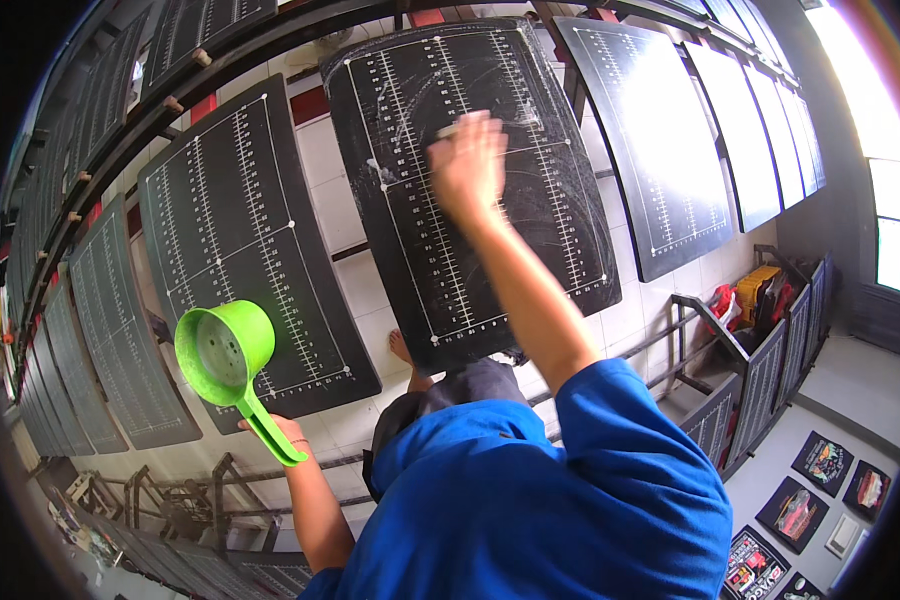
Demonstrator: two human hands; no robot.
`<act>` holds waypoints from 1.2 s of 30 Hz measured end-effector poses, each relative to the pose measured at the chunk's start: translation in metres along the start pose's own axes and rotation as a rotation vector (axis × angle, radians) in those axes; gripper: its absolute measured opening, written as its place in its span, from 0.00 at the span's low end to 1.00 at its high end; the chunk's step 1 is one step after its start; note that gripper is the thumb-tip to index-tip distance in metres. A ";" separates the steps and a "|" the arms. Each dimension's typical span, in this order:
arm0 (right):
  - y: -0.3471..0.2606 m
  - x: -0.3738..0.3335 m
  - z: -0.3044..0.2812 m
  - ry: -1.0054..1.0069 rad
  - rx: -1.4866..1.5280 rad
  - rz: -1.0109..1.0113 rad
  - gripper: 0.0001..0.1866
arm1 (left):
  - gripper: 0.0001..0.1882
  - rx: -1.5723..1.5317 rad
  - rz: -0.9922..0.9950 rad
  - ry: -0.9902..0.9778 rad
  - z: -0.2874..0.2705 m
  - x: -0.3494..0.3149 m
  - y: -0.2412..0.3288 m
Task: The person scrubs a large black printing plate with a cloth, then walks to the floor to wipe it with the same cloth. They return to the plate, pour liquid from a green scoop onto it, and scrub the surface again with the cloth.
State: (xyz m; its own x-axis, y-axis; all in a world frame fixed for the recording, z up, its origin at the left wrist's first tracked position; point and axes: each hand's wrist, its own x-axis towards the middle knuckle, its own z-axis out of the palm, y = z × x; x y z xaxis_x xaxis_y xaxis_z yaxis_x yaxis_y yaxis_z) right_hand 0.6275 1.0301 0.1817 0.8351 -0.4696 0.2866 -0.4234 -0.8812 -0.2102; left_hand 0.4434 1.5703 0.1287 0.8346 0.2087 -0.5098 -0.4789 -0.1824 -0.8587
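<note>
The right hand [469,165] was over the far half of the black board [450,270], too blurred to tell whether its fingers were spread or pressed together. The board lay beneath it, in front of the person, its long axis running away and slightly left. The left hand [292,431] was behind the green dipper [258,340]'s handle, its grip hidden; the cup pointed away and left, the handle back toward the person.

Bright right-side window [892,190], glare on boards [660,140], one of the hands [469,168] blurred, edges bent.
</note>
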 end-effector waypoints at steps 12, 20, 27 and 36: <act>0.161 -0.004 -0.027 -0.128 -0.516 -0.011 0.32 | 0.27 -0.166 -0.037 -0.296 0.047 0.006 0.050; -0.085 0.059 0.022 -0.179 -0.103 -0.477 0.37 | 0.31 -1.065 -0.604 0.490 0.019 -0.004 0.030; 0.082 0.027 -0.017 -0.294 -0.040 -0.288 0.33 | 0.30 -1.444 -0.783 0.607 0.053 0.000 0.076; 0.018 0.259 0.088 -0.116 0.007 0.059 0.39 | 0.26 -1.997 -0.815 0.785 0.071 0.030 0.082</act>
State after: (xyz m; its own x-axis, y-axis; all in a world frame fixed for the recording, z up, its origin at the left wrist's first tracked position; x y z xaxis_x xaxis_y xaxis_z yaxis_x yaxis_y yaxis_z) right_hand 0.8673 0.8968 0.1696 0.8437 -0.5113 0.1635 -0.4714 -0.8514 -0.2300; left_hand 0.4100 1.6300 0.0388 0.7913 0.5108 0.3360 0.2655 -0.7821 0.5637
